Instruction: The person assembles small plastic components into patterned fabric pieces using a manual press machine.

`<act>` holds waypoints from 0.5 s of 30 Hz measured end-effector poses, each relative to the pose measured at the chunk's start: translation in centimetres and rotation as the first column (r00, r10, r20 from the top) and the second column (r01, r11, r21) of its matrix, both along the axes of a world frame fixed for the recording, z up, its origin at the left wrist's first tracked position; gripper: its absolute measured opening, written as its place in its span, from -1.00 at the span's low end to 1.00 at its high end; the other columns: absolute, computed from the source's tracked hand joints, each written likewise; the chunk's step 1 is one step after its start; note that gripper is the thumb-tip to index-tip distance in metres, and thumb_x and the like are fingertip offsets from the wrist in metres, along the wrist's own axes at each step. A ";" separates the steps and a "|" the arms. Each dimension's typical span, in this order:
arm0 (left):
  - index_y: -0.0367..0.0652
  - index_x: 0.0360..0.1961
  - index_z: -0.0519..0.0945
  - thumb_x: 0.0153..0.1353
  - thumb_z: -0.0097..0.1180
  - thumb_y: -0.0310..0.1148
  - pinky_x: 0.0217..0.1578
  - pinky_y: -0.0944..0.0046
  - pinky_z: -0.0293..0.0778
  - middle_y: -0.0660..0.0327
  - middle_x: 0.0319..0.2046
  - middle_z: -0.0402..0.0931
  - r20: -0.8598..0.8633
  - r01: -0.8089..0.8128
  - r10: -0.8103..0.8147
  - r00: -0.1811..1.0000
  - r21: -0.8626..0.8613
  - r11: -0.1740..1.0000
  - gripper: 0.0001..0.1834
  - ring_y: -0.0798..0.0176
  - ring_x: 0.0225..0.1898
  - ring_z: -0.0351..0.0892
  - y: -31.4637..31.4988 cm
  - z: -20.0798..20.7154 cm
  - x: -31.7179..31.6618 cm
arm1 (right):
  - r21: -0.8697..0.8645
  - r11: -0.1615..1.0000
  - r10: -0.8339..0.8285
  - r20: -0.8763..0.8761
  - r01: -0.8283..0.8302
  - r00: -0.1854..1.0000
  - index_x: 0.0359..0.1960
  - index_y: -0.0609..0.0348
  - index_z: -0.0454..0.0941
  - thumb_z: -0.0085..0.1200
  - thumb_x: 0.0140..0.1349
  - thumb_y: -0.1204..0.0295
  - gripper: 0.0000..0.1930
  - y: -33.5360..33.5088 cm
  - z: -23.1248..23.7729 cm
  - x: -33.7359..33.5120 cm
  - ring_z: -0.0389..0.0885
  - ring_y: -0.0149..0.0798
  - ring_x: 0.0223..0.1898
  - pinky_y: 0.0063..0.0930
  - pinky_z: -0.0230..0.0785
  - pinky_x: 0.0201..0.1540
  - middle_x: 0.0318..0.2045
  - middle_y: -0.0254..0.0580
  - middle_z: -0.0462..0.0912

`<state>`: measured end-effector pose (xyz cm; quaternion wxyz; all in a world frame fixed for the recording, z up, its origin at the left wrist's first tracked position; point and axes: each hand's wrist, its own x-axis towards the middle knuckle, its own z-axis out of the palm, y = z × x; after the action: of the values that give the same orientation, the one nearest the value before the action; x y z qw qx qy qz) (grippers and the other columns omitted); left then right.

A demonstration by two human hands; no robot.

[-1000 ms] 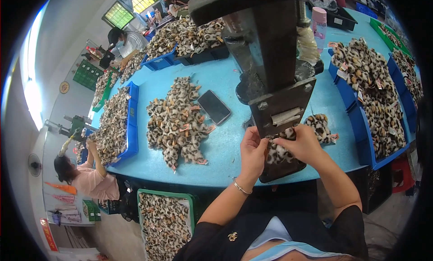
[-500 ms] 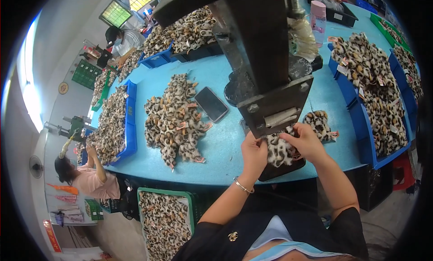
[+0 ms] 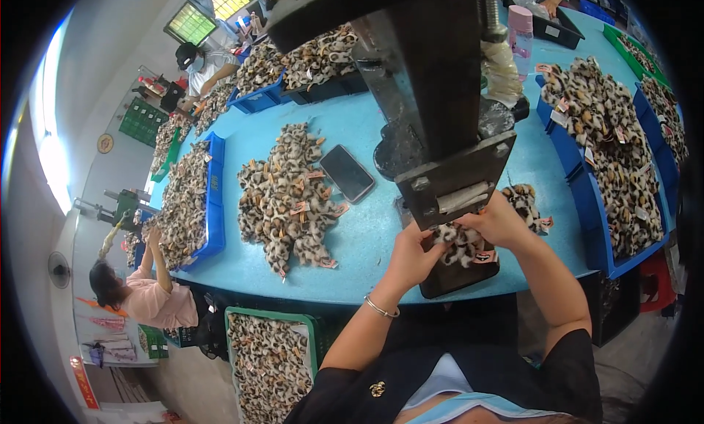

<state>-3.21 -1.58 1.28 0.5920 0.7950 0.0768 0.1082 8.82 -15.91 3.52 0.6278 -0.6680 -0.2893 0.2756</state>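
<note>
A spotted plush toy [image 3: 460, 246] in white, black and brown lies at the foot of a dark metal press [image 3: 444, 130]. My left hand [image 3: 415, 257] grips its left side, thumb pressed on the fur. On its far right side my right hand [image 3: 501, 223] is closed, the fingertips partly hidden by the press plate. A pink-and-black tag [image 3: 485, 257] hangs from the toy over the machine's black base [image 3: 456, 279]. Just beyond my right hand another spotted plush [image 3: 522, 202] rests on the blue table [image 3: 367, 262].
To the left lie a heap of spotted plush toys [image 3: 286, 196] and a phone [image 3: 347, 174]. Filled blue bins stand left [image 3: 214, 204] and right [image 3: 587, 211]. A pink-capped bottle [image 3: 520, 39] is behind the press. A green crate [image 3: 314, 336] sits below. Co-workers [image 3: 158, 299] work nearby.
The toy under the press has been turned, and its tag now shows at the near right. My right hand has shifted slightly up and inward; the view has moved a little.
</note>
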 end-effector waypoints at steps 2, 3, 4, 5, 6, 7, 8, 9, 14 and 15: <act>-0.35 -0.14 0.59 0.05 0.20 -0.53 -0.38 0.45 0.40 0.28 -0.49 0.52 -0.028 0.035 -0.035 0.999 0.014 0.999 -0.70 0.52 -0.43 0.42 0.5 0.6 0.2 | -0.088 0.996 0.019 0.005 -0.018 1.000 -0.28 0.32 0.52 0.18 0.08 0.57 -0.83 0.2 0.6 1.0 0.45 -0.50 -0.39 -0.54 0.37 -0.28 -0.42 -0.32 0.58; -0.35 -0.13 0.58 0.05 0.19 -0.54 -0.34 0.44 0.41 0.27 -0.48 0.52 -0.057 0.071 -0.070 0.996 0.028 0.997 -0.70 0.51 -0.40 0.43 0.7 0.8 0.3 | -0.166 0.982 0.094 0.024 -0.088 0.995 -0.23 0.32 0.52 0.18 0.07 0.56 -0.79 0.2 0.6 1.7 0.45 -0.50 -0.40 -0.54 0.37 -0.31 -0.42 -0.32 0.58; -0.35 -0.13 0.58 0.05 0.19 -0.54 -0.34 0.44 0.41 0.27 -0.48 0.52 -0.054 0.072 -0.071 0.996 0.027 0.997 -0.70 0.51 -0.40 0.43 0.9 0.9 0.3 | -0.245 0.957 0.169 0.037 -0.155 0.985 -0.18 0.32 0.51 0.18 0.07 0.54 -0.74 0.1 0.7 2.0 0.46 -0.51 -0.41 -0.54 0.37 -0.34 -0.42 -0.32 0.59; -0.34 -0.11 0.55 0.02 0.18 -0.59 -0.28 0.39 0.44 0.19 -0.36 0.56 -0.096 0.088 -0.087 0.992 0.002 0.996 -0.66 0.45 -0.32 0.49 1.0 0.8 0.3 | -0.246 0.957 0.167 0.041 -0.152 0.985 -0.18 0.32 0.51 0.18 0.07 0.54 -0.74 0.1 0.8 2.1 0.46 -0.51 -0.41 -0.54 0.37 -0.34 -0.42 -0.32 0.59; -0.33 -0.09 0.52 -0.01 0.16 -0.63 -0.21 0.33 0.47 0.11 -0.23 0.60 -0.137 0.103 -0.105 0.985 -0.024 0.994 -0.62 0.39 -0.24 0.54 1.1 0.7 0.3 | -0.260 0.950 0.177 -0.003 -0.172 0.984 -0.16 0.31 0.51 0.17 0.07 0.53 -0.73 0.1 1.0 2.1 0.46 -0.51 -0.40 -0.54 0.36 -0.34 -0.41 -0.32 0.59; -0.33 -0.09 0.52 -0.01 0.16 -0.63 -0.21 0.33 0.47 0.11 -0.23 0.60 -0.133 0.101 -0.103 0.986 -0.022 0.995 -0.62 0.39 -0.24 0.54 1.3 0.2 0.2 | -0.271 0.942 0.191 -0.046 -0.196 0.981 -0.14 0.29 0.51 0.16 0.07 0.51 -0.71 0.2 1.1 2.0 0.46 -0.51 -0.39 -0.54 0.35 -0.33 -0.41 -0.33 0.59; -0.33 -0.10 0.55 0.02 0.16 -0.61 -0.23 0.38 0.44 0.18 -0.31 0.57 -0.098 0.098 -0.098 0.990 0.000 0.995 -0.66 0.45 -0.28 0.49 1.4 -0.4 0.1 | -0.272 0.942 0.192 -0.040 -0.196 0.981 -0.14 0.29 0.51 0.16 0.07 0.51 -0.71 0.4 1.4 1.6 0.46 -0.51 -0.39 -0.54 0.35 -0.33 -0.41 -0.33 0.59; -0.34 -0.11 0.58 0.06 0.16 -0.58 -0.26 0.44 0.41 0.24 -0.39 0.54 -0.062 0.094 -0.093 0.994 0.023 0.995 -0.69 0.51 -0.32 0.44 1.5 -0.8 0.0 | -0.205 0.960 0.195 -0.009 -0.193 0.981 -0.12 0.29 0.50 0.13 0.10 0.50 -0.71 0.6 2.0 0.7 0.46 -0.50 -0.36 -0.54 0.34 -0.32 -0.36 -0.31 0.57; -0.35 -0.12 0.58 0.05 0.19 -0.58 -0.25 0.41 0.42 0.23 -0.39 0.54 0.029 0.098 -0.100 0.995 0.048 0.994 -0.69 0.48 -0.30 0.45 1.0 -0.4 0.0 | 0.421 0.772 -0.601 0.240 0.477 0.762 0.00 0.29 0.38 -0.02 0.26 0.51 -0.72 -0.1 0.9 0.8 0.41 -0.42 -0.17 -0.52 0.30 -0.09 -0.17 -0.25 0.44; -0.35 -0.13 0.57 0.04 0.20 -0.57 -0.25 0.41 0.42 0.23 -0.38 0.54 0.077 0.082 -0.092 0.993 0.121 0.989 -0.69 0.47 -0.29 0.45 1.3 -1.0 0.0 | 0.623 0.582 -0.771 0.221 0.522 0.597 0.02 0.28 0.34 -0.08 0.30 0.51 -0.73 -0.3 3.6 1.6 0.40 -0.40 -0.13 -0.51 0.27 -0.02 -0.14 -0.23 0.41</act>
<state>-3.17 -0.31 0.24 0.5509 0.8260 0.0113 0.1191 10.39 -16.18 7.13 0.7430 -0.5865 -0.2181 -0.2377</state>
